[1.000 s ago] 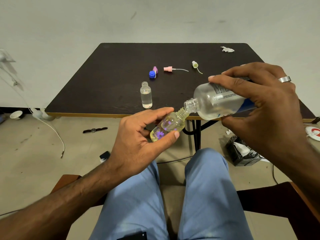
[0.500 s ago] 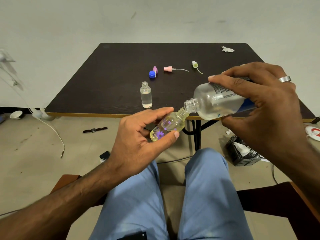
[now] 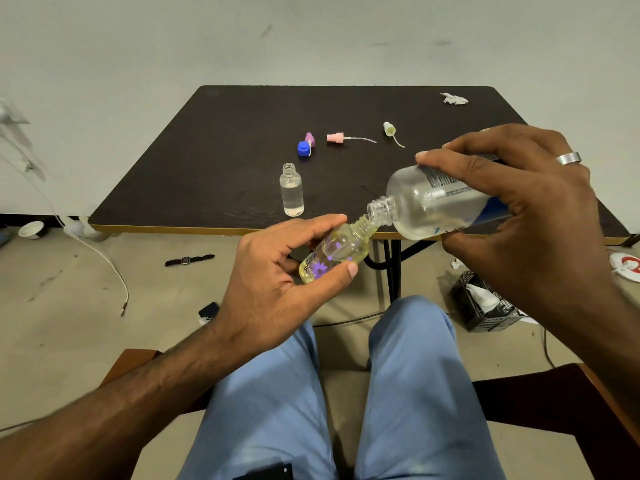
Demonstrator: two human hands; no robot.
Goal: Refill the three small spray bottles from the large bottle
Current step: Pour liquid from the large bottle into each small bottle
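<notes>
Left hand point(image 3: 277, 289) pinches small yellow bottle point(image 3: 334, 251), right hand point(image 3: 519, 209) grips tilted big bottle point(image 3: 433, 202); necks barely meet, overtilt spills onto lap

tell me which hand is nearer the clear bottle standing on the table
Left. The left hand sits just below the clear bottle; the right hand is well off to its right.

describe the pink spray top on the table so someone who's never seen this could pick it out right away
On the dark table, look past the clear uncapped bottle to the row of small caps. The pink spray top lies on its side mid-row, the only pink one, its thin tube pointing right.
</notes>
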